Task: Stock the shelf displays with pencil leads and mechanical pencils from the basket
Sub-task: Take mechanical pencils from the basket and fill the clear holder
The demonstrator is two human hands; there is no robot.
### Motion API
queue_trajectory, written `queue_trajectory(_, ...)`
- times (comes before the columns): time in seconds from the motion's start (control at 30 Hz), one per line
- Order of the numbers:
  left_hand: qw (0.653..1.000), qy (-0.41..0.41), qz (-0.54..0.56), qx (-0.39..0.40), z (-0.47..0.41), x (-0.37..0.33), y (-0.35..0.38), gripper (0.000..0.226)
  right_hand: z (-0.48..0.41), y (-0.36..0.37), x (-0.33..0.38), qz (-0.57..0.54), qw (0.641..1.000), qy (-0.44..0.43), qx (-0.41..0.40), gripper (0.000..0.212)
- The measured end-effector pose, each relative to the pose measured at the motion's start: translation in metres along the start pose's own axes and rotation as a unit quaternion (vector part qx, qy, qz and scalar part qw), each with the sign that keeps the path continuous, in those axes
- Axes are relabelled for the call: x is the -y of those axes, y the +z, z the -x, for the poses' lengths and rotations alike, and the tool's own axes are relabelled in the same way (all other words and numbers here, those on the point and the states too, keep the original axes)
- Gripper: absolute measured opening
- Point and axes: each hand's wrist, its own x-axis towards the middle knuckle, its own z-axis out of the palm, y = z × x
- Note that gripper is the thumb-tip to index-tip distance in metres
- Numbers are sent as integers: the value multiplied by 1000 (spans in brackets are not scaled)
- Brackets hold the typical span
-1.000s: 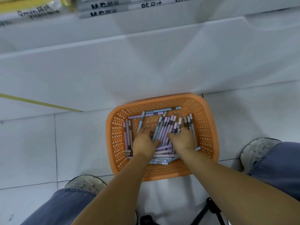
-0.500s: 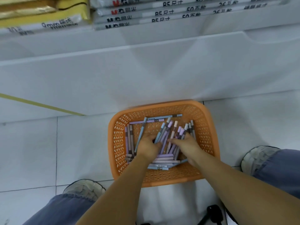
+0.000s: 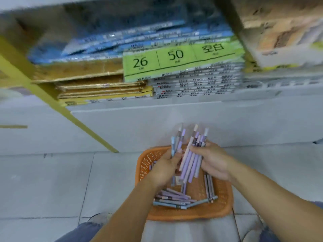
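An orange plastic basket [image 3: 224,203] stands on the floor between my feet. Several purple and blue mechanical pencils [image 3: 174,199] lie loose in its bottom. Above the basket I hold a bundle of mechanical pencils [image 3: 190,159] with their caps pointing up. My left hand [image 3: 166,167] grips the left part of the bundle, including a blue pencil. My right hand [image 3: 215,162] grips the right part, its fingers curled round several purple pencils.
The lowest shelf ahead carries stacked packs of notebooks [image 3: 194,84], a green labelled pack [image 3: 181,58], blue packs [image 3: 122,41] and brown envelopes [image 3: 97,84]. A yellow strut [image 3: 52,100] slants down to the tiled floor. My shoe [image 3: 99,218] shows at the lower left.
Both hands have lifted a bundle of pencils up out of the basket. My head has tilted up, so the shelf's contents have come into view.
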Motion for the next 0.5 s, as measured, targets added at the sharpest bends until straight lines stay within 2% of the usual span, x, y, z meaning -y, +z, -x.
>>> queue_trajectory(0.17,994,107,-9,7,57,-82,0,35,56,43,58,77,989,-126,31,21)
queue_trajectory(0.27,983,181,-25,9,91,-126,-2,25,89,65,92,185,965,-180,52,22)
queue_trajectory(0.37,977,210,-3,42,119,-164,-6,34,119,82,129,276,931,-220,97,11)
queue_trajectory(0.5,969,239,-16,58,145,-208,-19,31,148,101,172,337,898,-256,122,16)
